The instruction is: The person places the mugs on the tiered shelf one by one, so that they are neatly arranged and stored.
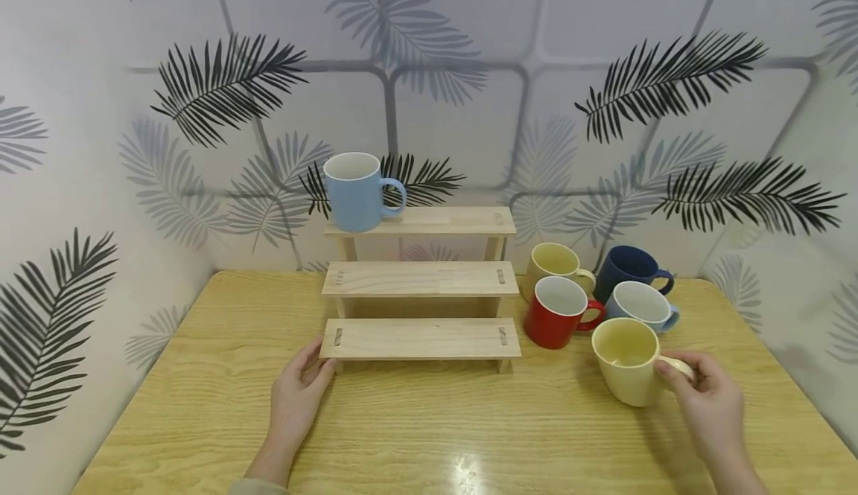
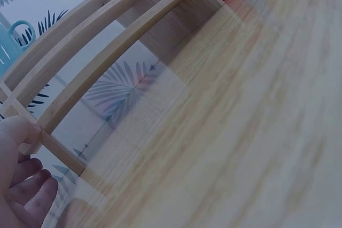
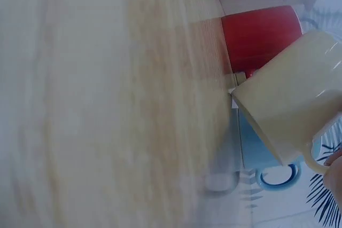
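My right hand [image 1: 713,402] pinches the handle of a pale yellow mug [image 1: 630,376], thumb on top. The mug tilts in the right wrist view, its base [image 3: 259,129] angled to the table. My left hand [image 1: 300,389] grips the left end of the lowest step of a three-step wooden stand [image 1: 422,339]; in the left wrist view its other fingers [image 2: 37,190] curl loosely beside the leg. On the top step stands a light blue mug [image 1: 355,193], handle to the right. Beside the held mug are a red mug [image 1: 551,320] and another light blue mug [image 1: 640,305].
Behind the red mug stands another yellow mug [image 1: 550,260], with a dark blue mug [image 1: 626,268] to its right. All stand on the wood-grain table [image 1: 221,376] right of the stand. A leaf-patterned wall covering [image 1: 462,130] rises behind.
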### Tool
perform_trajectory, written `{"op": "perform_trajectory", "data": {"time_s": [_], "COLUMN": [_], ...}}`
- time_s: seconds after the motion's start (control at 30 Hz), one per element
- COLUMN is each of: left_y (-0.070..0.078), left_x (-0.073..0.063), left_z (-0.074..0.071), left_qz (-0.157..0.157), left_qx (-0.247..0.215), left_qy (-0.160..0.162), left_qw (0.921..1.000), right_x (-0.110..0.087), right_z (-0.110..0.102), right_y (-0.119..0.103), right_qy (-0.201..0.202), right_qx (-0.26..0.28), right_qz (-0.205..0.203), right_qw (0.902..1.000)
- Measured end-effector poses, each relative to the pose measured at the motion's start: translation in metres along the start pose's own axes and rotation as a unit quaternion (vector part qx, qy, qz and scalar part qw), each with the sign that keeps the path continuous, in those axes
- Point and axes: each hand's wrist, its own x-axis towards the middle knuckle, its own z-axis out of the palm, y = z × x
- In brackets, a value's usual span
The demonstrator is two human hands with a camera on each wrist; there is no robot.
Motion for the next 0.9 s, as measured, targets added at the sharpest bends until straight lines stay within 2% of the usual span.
{"op": "perform_trajectory", "data": {"time_s": [0.1, 0.3, 0.53, 0.73, 0.9], "left_y": [0.000, 0.000, -0.001, -0.002, -0.002], "left_x": [0.001, 0.002, 0.001, 0.001, 0.002], "left_z": [0.000, 0.000, 0.001, 0.001, 0.001], "left_qz": [0.003, 0.008, 0.004, 0.003, 0.008], "left_qx": [0.005, 0.010, 0.011, 0.012, 0.012], "left_qy": [0.003, 0.006, 0.006, 0.002, 0.006], "left_qw": [1.0000, 0.9999, 0.9999, 0.9999, 0.9999], "right_x": [0.001, -0.002, -0.008, -0.007, 0.001], "right_z": [0.005, 0.012, 0.019, 0.031, 0.047], "right_y": [-0.003, -0.012, -0.029, -0.053, -0.075], "right_qy": [-0.004, -0.019, -0.045, -0.077, -0.086], "right_qx": [-0.035, -0.041, -0.069, -0.033, 0.004], "right_qz": [-0.030, -0.065, -0.085, -0.090, -0.091], "right_qw": [0.9989, 0.9968, 0.9929, 0.9924, 0.9921]}}
